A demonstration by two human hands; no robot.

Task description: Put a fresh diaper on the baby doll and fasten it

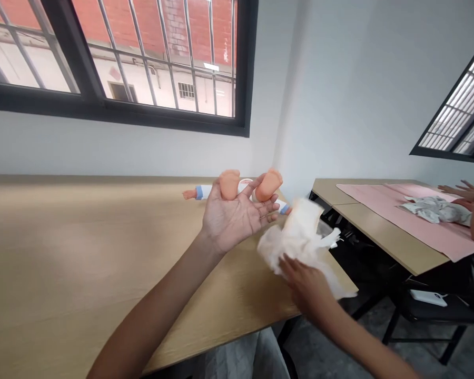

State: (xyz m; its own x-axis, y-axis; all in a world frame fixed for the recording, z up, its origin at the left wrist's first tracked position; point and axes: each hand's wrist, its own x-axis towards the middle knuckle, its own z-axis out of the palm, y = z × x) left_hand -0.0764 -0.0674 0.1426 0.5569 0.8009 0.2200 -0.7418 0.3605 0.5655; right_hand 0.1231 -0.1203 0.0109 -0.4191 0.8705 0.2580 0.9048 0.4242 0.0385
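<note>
A baby doll lies on the table with its raised feet [229, 184] toward me; its white sleeves with blue cuffs [198, 192] spread to both sides. My left hand [235, 216], palm up, is closed around the doll's legs just below the feet. The doll's head and most of its body are hidden behind my hand. At the table's right corner, my right hand [306, 281] grips a crumpled white diaper [294, 239], its fingers pressed into the near side. The diaper and right hand are somewhat blurred, and the fingertips are partly hidden.
The wooden table [82, 252] stands against the wall under a barred window. Across a gap on the right, another table holds a pink mat [411, 216] and a greyish-white cloth [438, 210], beside another person's hands [468, 195]. A black stool [442, 313] carries a white device [428, 298].
</note>
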